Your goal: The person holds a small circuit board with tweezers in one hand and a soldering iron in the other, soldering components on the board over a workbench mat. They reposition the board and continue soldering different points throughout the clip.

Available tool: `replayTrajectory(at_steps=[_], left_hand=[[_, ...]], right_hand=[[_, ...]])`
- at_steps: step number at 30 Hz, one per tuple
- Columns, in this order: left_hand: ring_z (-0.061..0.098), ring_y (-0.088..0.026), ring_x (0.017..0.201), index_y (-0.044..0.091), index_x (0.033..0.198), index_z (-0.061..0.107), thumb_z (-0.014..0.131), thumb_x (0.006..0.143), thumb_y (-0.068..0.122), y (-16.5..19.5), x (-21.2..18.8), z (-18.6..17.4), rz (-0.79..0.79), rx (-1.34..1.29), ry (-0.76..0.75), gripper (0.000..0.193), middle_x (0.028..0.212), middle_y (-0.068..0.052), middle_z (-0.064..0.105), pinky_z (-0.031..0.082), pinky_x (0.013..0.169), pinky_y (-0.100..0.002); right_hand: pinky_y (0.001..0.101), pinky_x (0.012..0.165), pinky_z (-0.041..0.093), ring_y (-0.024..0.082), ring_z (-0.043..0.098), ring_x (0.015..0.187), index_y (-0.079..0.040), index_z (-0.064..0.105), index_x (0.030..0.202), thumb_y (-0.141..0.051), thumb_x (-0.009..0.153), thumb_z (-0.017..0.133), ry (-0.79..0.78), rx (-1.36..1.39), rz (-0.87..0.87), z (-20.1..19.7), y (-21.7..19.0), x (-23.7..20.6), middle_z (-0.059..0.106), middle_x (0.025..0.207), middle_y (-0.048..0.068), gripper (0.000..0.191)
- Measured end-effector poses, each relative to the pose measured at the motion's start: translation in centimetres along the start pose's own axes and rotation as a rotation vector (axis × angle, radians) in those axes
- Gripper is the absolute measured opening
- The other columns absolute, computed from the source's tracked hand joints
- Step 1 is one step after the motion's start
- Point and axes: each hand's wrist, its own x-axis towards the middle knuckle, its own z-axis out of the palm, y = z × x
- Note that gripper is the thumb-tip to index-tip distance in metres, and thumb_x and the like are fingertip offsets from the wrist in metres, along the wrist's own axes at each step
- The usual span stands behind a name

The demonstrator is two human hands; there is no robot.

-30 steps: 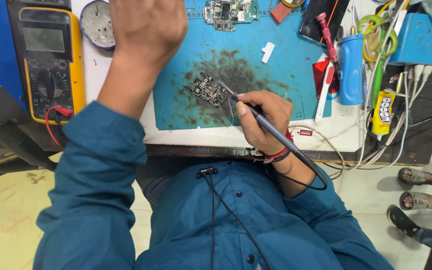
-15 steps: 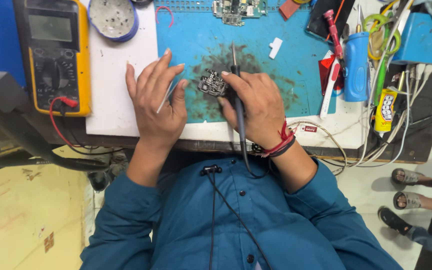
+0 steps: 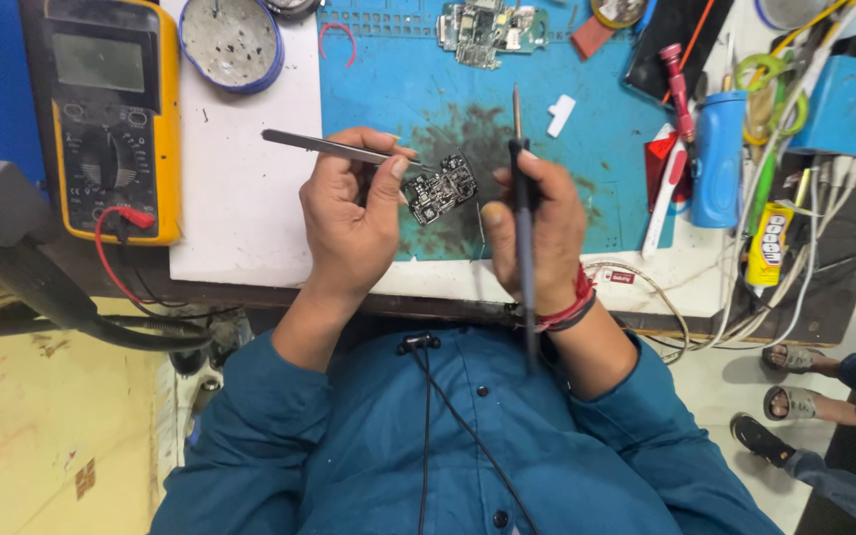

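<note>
Blue mat [image 3: 596,119]: tweezers [image 3: 334,148], circuit board [image 3: 439,188], soldering iron [image 3: 520,198].

I see 1 small black board [image 3: 440,188] lying tilted on the blue mat [image 3: 398,89], slim steel tweezers [image 3: 334,148] pointing at it, dark iron [image 3: 520,198] upright beside.

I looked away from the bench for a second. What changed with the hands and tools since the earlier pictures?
The left hand came down from the back of the bench to the small circuit board and now holds tweezers, tips at the board. The right hand swung its soldering iron upright, lifting the tip off the board to point away from the person. The board stays on the blue mat; the multimeter is unmoved.
</note>
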Motion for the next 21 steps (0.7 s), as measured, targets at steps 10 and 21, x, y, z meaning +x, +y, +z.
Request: replayTrajectory(at_steps=[10, 21], left_hand=[[0.062, -0.003, 0.074, 0.001, 0.115, 0.059, 0.067, 0.107, 0.002, 1.0, -1.5, 0.2, 0.041, 0.260, -0.029, 0.012, 0.095, -0.005, 0.074, 0.050, 0.065, -0.021], [0.069, -0.009, 0.071, 0.003, 0.111, 0.062, 0.069, 0.104, 0.003, 1.9, -1.5, 0.4, 0.063, 0.356, -0.084, 0.010, 0.090, -0.004, 0.072, 0.054, 0.063, -0.025]], right_hand=[[0.0331, 0.062, 0.047, 0.025, 0.064, 0.069, 0.000, 0.066, 0.101, -0.008, 0.099, 0.067, -0.050, 0.030, -0.090, -1.5, -0.9, -0.9, 0.068, 0.085, 0.012, 0.008], [0.0349, 0.062, 0.046, 0.024, 0.063, 0.065, 0.000, 0.066, 0.097, -0.008, 0.098, 0.068, -0.098, 0.008, -0.089, -1.4, -1.5, -0.5, 0.065, 0.078, 0.009, 0.008]])
